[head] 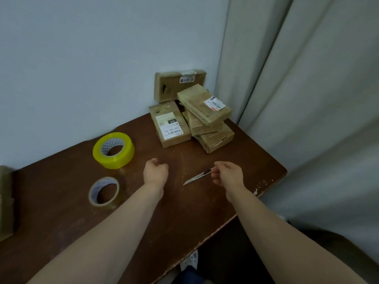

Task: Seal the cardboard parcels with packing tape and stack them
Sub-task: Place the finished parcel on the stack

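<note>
Several small cardboard parcels sit at the table's far right corner. One parcel (179,85) leans upright against the wall, a labelled parcel (169,124) lies flat in front of it, and three more form a loose stack (207,117) to its right. A thick yellow tape roll (113,150) lies flat at the left, and a thinner clear tape roll (104,191) lies nearer to me. My right hand (227,174) pinches the handle end of a small knife (196,177), blade pointing left over the table. My left hand (155,171) hovers loosely curled beside it, holding nothing.
The brown wooden table (184,212) has a chipped right edge, and a pale wall stands behind it. Grey curtains (307,99) hang close on the right. Part of another cardboard box (6,201) shows at the far left edge. A shoe (189,261) shows below the table's front edge.
</note>
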Available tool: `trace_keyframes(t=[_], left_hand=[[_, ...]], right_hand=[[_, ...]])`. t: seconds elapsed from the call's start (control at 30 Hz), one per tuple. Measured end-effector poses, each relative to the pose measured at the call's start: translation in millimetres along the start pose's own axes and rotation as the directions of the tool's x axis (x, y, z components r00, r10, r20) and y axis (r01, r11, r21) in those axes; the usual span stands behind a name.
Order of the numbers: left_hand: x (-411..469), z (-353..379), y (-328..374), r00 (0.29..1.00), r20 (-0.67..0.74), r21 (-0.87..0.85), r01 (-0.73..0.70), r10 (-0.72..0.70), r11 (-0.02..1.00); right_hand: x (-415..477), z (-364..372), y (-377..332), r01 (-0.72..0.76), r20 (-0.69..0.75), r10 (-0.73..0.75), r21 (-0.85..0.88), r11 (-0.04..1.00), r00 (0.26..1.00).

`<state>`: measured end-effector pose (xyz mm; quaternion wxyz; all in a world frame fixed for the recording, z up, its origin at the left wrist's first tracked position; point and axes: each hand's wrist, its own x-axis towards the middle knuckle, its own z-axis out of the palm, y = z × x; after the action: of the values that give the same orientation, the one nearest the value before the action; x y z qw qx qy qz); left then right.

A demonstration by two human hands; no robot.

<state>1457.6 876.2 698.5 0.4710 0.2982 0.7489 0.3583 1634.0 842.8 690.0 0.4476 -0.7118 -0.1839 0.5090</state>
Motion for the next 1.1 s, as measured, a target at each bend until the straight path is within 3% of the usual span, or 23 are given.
trace_keyframes(t=[0.33,0.5,0.9,1.1], left_hand=[[44.9,47.9,63.7,0.993,0.116,-0.225,0.034,-0.008,0.974],[56.7,58.7,69.9,0.995,0.093,-0.232,0.068,-0.048,0.970],[43.7,123.3,88.9,0.978,-0.132,-0.324,0.110,-0.160,0.940],[25.7,124.2,98.2,0.951,-0.265,-0.425,0.033,-0.159,0.904]], right_hand=[[73.5,-1.6,-74.9,0.092,-0.150,-0.105,-0.090,0.992,0.983],[111.9,2.5,-95.7,0.092,-0.173,-0.123,-0.179,0.980,0.977],[191.2,-12.7,-125.9,0.078,0.207,-0.065,-0.055,0.995,0.976],[189.4,-37.1,-139.2,0.325,0.383,-0.319,0.050,0.944,0.867]])
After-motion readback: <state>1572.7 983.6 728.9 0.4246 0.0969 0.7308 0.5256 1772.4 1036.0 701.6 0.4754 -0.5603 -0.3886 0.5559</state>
